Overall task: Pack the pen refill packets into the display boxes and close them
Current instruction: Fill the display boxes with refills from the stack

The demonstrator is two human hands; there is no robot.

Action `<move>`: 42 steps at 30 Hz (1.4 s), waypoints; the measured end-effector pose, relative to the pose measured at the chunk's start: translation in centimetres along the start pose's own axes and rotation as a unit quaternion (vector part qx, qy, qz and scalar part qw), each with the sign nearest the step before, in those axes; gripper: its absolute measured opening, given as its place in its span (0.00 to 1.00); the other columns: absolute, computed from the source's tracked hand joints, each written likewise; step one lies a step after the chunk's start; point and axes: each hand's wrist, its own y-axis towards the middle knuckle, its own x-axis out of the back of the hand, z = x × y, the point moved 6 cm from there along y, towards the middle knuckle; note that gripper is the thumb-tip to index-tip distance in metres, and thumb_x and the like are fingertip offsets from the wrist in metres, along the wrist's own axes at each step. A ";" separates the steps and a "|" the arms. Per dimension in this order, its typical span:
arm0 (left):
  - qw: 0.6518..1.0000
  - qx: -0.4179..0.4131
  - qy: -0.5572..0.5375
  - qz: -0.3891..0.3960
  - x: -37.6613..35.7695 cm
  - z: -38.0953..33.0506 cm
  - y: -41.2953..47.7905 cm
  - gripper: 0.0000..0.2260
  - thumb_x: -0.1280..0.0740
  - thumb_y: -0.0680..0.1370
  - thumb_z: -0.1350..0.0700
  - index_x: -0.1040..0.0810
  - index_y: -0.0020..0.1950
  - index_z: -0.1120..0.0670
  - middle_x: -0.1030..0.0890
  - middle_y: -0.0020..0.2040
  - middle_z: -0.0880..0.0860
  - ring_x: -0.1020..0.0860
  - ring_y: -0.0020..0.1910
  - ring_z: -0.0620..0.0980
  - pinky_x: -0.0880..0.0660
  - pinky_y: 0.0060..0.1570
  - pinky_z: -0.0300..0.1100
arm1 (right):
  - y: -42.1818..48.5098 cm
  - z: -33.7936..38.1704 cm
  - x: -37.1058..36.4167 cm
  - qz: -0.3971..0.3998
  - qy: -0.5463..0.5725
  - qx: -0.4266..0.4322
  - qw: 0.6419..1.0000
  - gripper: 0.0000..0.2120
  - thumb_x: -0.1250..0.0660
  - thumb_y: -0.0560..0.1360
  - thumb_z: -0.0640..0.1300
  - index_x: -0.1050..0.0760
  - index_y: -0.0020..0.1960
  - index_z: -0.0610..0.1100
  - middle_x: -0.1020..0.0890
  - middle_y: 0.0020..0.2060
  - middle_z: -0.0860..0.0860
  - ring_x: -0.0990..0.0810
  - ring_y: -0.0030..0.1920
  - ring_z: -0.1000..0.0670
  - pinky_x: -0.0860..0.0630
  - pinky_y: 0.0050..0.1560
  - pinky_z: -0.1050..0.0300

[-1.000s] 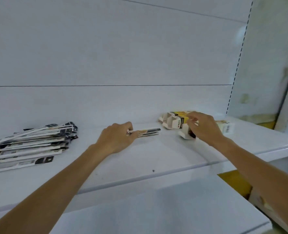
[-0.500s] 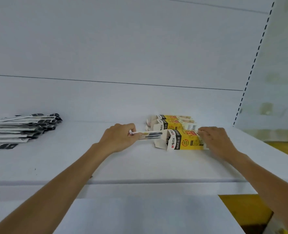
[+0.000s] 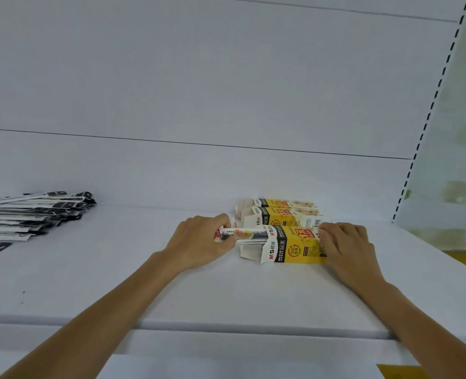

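Observation:
A yellow and black display box (image 3: 294,246) lies on its side on the white shelf (image 3: 226,296), its open flaps facing left. My left hand (image 3: 201,242) grips a few refill packets (image 3: 246,235) whose far ends sit inside the box mouth. My right hand (image 3: 345,242) holds the box's right end, fingers curled over it. Two more display boxes (image 3: 283,212) lie just behind, flaps open to the left. A stack of black and white refill packets (image 3: 32,214) lies at the far left of the shelf.
The shelf's back panel (image 3: 226,91) rises right behind the boxes. A perforated upright (image 3: 428,119) bounds the shelf on the right. The shelf's front edge (image 3: 253,328) runs under my forearms, with a lower white surface below it.
My right hand pulled one box out from the group and laid it in front. My left hand moved the packets rightward until their ends entered the box mouth. The camera shifted right.

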 end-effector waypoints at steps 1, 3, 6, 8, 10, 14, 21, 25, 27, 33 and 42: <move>1.000 0.000 -0.023 0.006 -0.2 0.0 0.0 0.06 0.37 0.76 0.45 0.29 0.43 0.46 0.28 0.31 0.45 0.30 0.34 0.48 0.36 0.36 0.42 | 0.1 0.0 0.0 -0.001 0.008 0.000 1.000 0.14 0.45 0.79 0.49 0.26 0.59 0.50 0.24 0.57 0.50 0.34 0.59 0.47 0.29 0.55 0.47; 0.996 0.018 -0.087 0.030 -0.8 0.1 0.2 0.05 0.37 0.76 0.47 0.29 0.41 0.44 0.27 0.31 0.46 0.30 0.33 0.47 0.36 0.34 0.41 | 0.1 0.0 -0.2 0.002 0.019 0.004 1.000 0.13 0.45 0.79 0.49 0.26 0.59 0.50 0.25 0.58 0.50 0.35 0.60 0.48 0.30 0.55 0.47; 0.987 0.036 -0.134 0.077 -2.3 -0.9 1.1 0.08 0.44 0.79 0.53 0.26 0.45 0.48 0.25 0.36 0.49 0.30 0.37 0.50 0.36 0.39 0.44 | 0.1 0.2 -0.3 0.010 0.027 0.013 1.000 0.13 0.45 0.79 0.49 0.26 0.59 0.50 0.25 0.58 0.51 0.35 0.60 0.49 0.31 0.56 0.47; 0.987 0.031 -0.098 0.124 -3.5 -2.8 1.8 0.10 0.47 0.80 0.54 0.26 0.51 0.51 0.25 0.39 0.51 0.30 0.41 0.51 0.36 0.40 0.44 | 0.0 0.2 -0.3 0.009 0.034 0.019 0.999 0.13 0.45 0.79 0.49 0.25 0.58 0.51 0.25 0.58 0.52 0.35 0.60 0.49 0.31 0.56 0.48; 0.988 0.015 -0.023 0.151 -4.3 -4.7 2.3 0.11 0.48 0.80 0.53 0.30 0.55 0.55 0.23 0.46 0.54 0.29 0.44 0.53 0.34 0.43 0.44 | 0.0 0.3 -0.3 0.006 0.036 0.028 0.999 0.13 0.45 0.78 0.50 0.25 0.57 0.52 0.25 0.58 0.52 0.35 0.59 0.50 0.31 0.56 0.49; 0.994 0.047 0.087 0.037 -2.4 -4.3 2.6 0.16 0.46 0.79 0.47 0.31 0.62 0.55 0.25 0.58 0.54 0.27 0.56 0.55 0.34 0.56 0.49 | 0.0 0.3 -0.1 0.006 0.047 0.024 0.999 0.12 0.45 0.78 0.51 0.25 0.56 0.52 0.25 0.57 0.52 0.35 0.60 0.50 0.31 0.56 0.47; 0.967 0.178 -0.143 0.110 -2.2 1.2 0.5 0.06 0.34 0.75 0.50 0.24 0.48 0.50 0.21 0.44 0.49 0.23 0.43 0.47 0.31 0.37 0.35 | 0.0 0.1 0.4 -0.013 0.060 -0.001 0.998 0.15 0.39 0.76 0.54 0.24 0.58 0.47 0.32 0.65 0.47 0.36 0.65 0.47 0.33 0.62 0.45; 0.970 0.132 -0.202 0.017 -2.5 0.6 0.6 0.05 0.30 0.73 0.56 0.23 0.45 0.48 0.20 0.43 0.48 0.24 0.38 0.41 0.33 0.32 0.25 | -0.1 0.2 0.4 -0.009 0.054 0.006 0.998 0.15 0.41 0.77 0.54 0.24 0.57 0.47 0.29 0.61 0.49 0.35 0.61 0.48 0.32 0.59 0.46; 0.961 0.129 -0.243 0.001 -2.7 -0.3 1.0 0.07 0.28 0.72 0.57 0.24 0.47 0.50 0.19 0.42 0.48 0.25 0.37 0.41 0.33 0.32 0.24 | -0.2 0.4 0.4 -0.008 0.052 0.010 0.999 0.15 0.41 0.77 0.54 0.25 0.56 0.47 0.28 0.59 0.50 0.35 0.60 0.49 0.31 0.58 0.46; 0.960 0.119 -0.248 0.057 -5.4 -3.8 3.2 0.04 0.35 0.76 0.59 0.21 0.45 0.52 0.18 0.47 0.51 0.23 0.46 0.44 0.33 0.33 0.25 | 0.0 0.1 0.3 -0.012 0.050 0.003 0.999 0.14 0.41 0.77 0.54 0.25 0.56 0.48 0.27 0.58 0.51 0.35 0.60 0.50 0.32 0.55 0.49; 0.956 0.072 -0.282 0.038 -4.9 -2.7 2.2 0.02 0.31 0.75 0.54 0.21 0.47 0.49 0.19 0.42 0.45 0.25 0.33 0.34 0.31 0.28 0.26 | 0.3 -0.7 0.2 -0.027 0.085 -0.014 0.996 0.14 0.39 0.76 0.54 0.24 0.56 0.48 0.27 0.58 0.52 0.35 0.60 0.50 0.31 0.59 0.46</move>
